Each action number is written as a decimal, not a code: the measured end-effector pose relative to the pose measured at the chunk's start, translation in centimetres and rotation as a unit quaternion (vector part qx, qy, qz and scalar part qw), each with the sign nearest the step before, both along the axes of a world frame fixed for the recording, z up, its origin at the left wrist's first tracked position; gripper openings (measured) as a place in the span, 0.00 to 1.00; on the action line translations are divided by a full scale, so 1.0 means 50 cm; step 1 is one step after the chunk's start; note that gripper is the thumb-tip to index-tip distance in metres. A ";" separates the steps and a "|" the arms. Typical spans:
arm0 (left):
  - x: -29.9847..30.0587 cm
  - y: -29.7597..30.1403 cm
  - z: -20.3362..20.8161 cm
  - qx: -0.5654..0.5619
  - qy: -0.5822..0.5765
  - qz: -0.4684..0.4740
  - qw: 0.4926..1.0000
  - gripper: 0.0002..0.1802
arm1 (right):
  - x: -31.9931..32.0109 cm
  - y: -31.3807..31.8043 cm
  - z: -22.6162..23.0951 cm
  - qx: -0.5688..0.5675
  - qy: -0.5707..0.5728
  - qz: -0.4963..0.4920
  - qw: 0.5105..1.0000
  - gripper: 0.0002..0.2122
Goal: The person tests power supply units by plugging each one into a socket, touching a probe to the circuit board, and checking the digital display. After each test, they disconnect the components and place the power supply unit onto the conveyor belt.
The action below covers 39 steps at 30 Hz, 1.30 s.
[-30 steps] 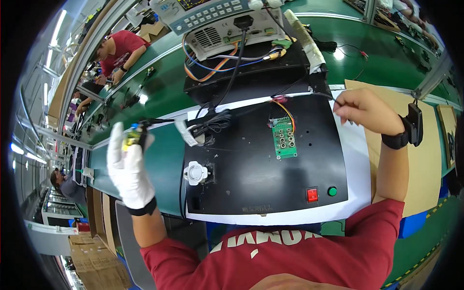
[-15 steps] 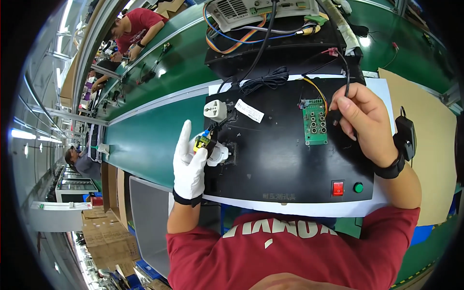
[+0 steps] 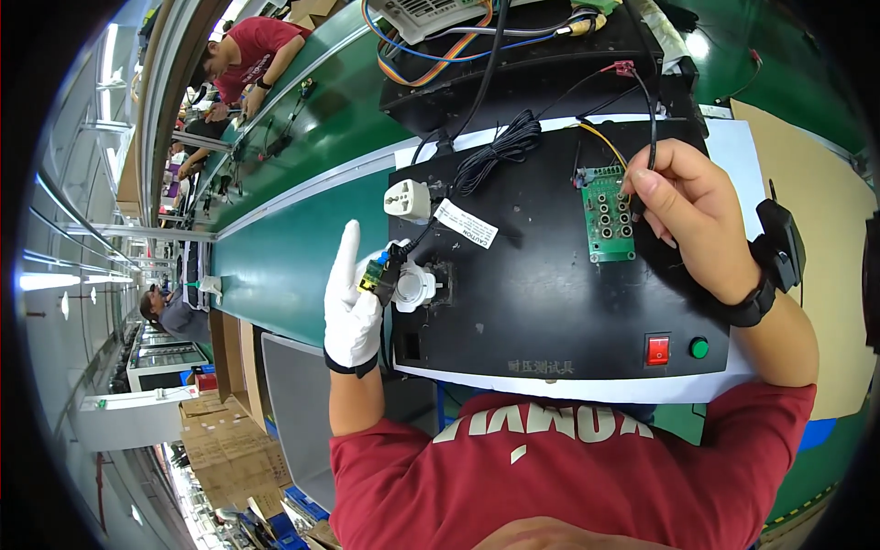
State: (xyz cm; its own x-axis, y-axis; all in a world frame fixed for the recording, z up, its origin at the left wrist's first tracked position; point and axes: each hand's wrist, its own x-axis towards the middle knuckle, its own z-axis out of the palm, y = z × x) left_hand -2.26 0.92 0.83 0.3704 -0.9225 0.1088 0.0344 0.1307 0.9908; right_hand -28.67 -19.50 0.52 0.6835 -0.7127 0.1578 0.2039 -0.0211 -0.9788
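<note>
My left hand [image 3: 352, 316], in a white glove, pinches a small power adapter board [image 3: 374, 273] with a yellow part and a black cord, its index finger pointing up. The adapter is just left of a round white socket [image 3: 415, 288] on the black test box [image 3: 522, 302]. Above is a white universal socket [image 3: 406, 199]. A white label [image 3: 466, 225] hangs on the cord. My bare right hand [image 3: 689, 213] is closed on a black cable [image 3: 653, 128], its end pointing down beside the green circuit board [image 3: 610, 220] with several round jacks. Whether the end touches the board, I cannot tell.
A coiled black cord [image 3: 502, 151] lies at the box's far edge. A red switch [image 3: 657, 350] and green button [image 3: 699, 347] sit near me. Beyond stands a device with ribbon wires [image 3: 431, 69]. Cardboard [image 3: 825, 257] lies right; a grey bin [image 3: 302, 403] is left. Another person [image 3: 257, 60] works far left.
The whole view has shifted slightly. My right fingers have come closer to the circuit board's upper right edge. My left hand has drawn the adapter a little to the left and turned it.
</note>
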 end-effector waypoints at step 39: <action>0.072 -0.017 -0.020 -0.060 -0.254 -0.168 0.951 0.45 | 0.001 0.004 0.005 -0.488 0.149 -0.079 0.856 0.10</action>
State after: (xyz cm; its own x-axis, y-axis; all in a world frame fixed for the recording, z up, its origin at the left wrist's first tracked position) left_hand 1.36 0.07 -0.18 -0.0713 -0.9489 0.3074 -0.3846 0.3105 0.8693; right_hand -28.63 -19.31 0.77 0.7048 -0.4277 0.5659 -0.1326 -0.8632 -0.4872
